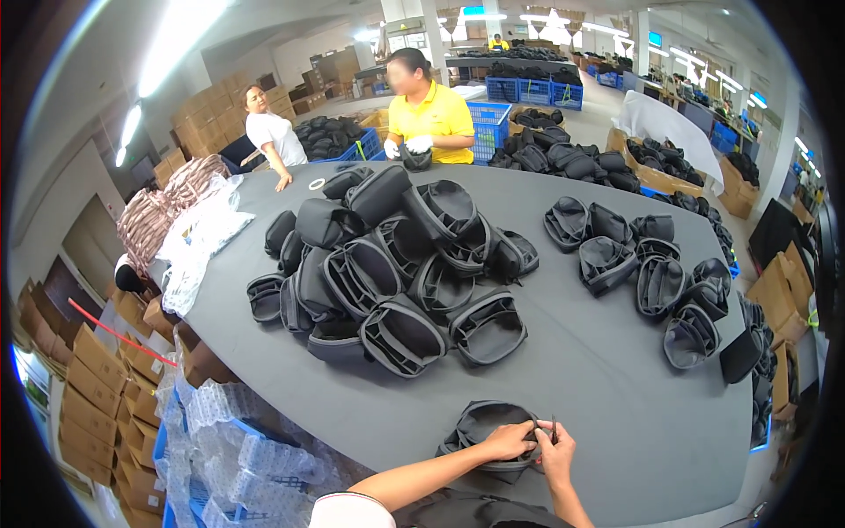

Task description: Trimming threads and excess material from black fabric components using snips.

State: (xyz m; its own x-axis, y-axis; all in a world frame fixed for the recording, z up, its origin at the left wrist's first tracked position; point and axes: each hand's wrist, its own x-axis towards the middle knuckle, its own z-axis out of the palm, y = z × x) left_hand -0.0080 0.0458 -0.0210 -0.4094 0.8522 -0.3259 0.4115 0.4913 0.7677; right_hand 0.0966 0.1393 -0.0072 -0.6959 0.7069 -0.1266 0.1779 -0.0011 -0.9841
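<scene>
A black padded bag lies open-topped near the table's front edge, just before me. My left hand reaches over it, fingers closed on the right side of its rim. Close beside, my right hand is closed around a thin dark tool whose kind is too small to make out. Both hands meet at the bag's right edge. Farther off, a large heap of similar black bags fills the table's middle, many unzipped with inner dividers showing.
More black bags stand at the right of the grey table. Plastic wrapping covers its left edge. Across it, a person in yellow handles a bag; another in white leans there. Cartons and bubble wrap sit lower left.
</scene>
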